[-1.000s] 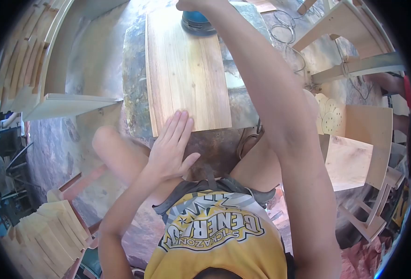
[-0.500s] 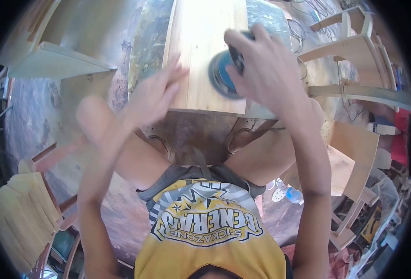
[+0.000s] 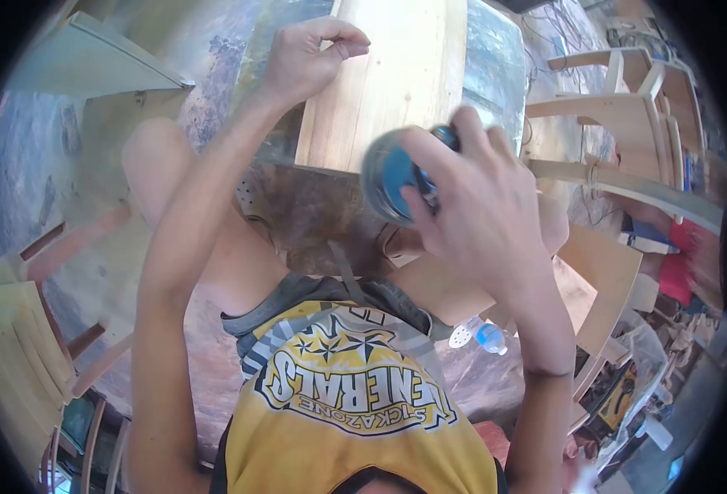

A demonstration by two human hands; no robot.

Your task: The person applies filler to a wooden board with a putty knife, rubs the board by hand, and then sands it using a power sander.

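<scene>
My right hand (image 3: 478, 198) is wrapped round a blue and black power sander (image 3: 394, 177), which is tilted at the near right end of a pale wooden board (image 3: 388, 90). The sander overlaps the board's near edge in this view. Over the board's left side is my left hand (image 3: 310, 62), its fingers curled in and pinched against the thumb. I cannot tell what, if anything, is between those fingertips. The board lies lengthwise in front of me on a stained, paint-marked surface (image 3: 495, 74), between my knees.
Wooden chair frames (image 3: 627, 107) stand on the right, with cables on the floor beyond. A pale panel (image 3: 92, 62) is at the left. Stacked wooden pieces (image 3: 13, 362) lie lower left. A plastic bottle (image 3: 491, 337) rests near my right thigh. A person's red garment (image 3: 676, 276) shows far right.
My right hand has brought the sander toward me, to the board's near end. My left hand has moved forward along the left side, its fingers now curled. The view has shifted slightly.
</scene>
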